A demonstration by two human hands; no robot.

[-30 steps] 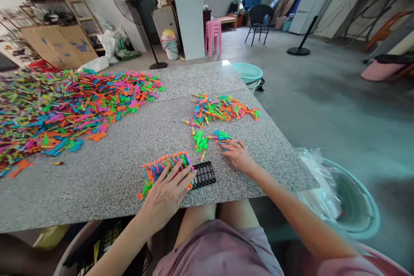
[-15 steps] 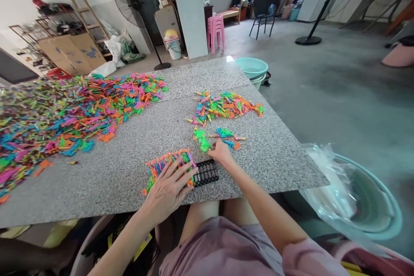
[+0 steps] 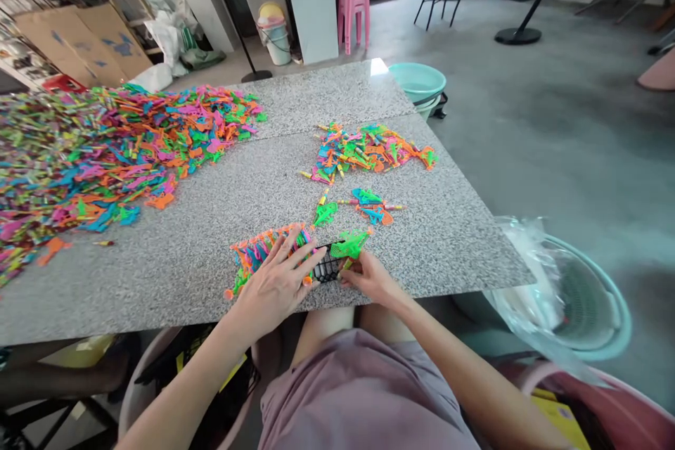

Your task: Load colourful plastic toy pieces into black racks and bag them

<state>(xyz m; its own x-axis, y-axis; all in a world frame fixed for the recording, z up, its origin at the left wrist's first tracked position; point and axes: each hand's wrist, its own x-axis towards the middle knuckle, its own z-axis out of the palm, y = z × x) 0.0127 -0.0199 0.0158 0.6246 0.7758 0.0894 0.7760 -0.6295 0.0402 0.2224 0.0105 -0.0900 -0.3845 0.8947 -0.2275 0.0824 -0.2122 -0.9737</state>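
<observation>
Grey floor stretches behind the speckled table (image 3: 184,281), with stacked pink stools (image 3: 354,7) beside a pillar (image 3: 309,7) and a turquoise basin (image 3: 419,77) near the table's far corner. Both hands are near each other but apart. The left hand (image 3: 277,281) spreads over a row of coloured pieces (image 3: 253,249) at the near edge; I cannot tell whether it grips. Fingers of the right hand (image 3: 372,278) pinch a green piece (image 3: 349,245) over the black rack (image 3: 327,268). Loose pieces (image 3: 369,151) lie beyond; a large heap (image 3: 131,148) spreads leftward.
</observation>
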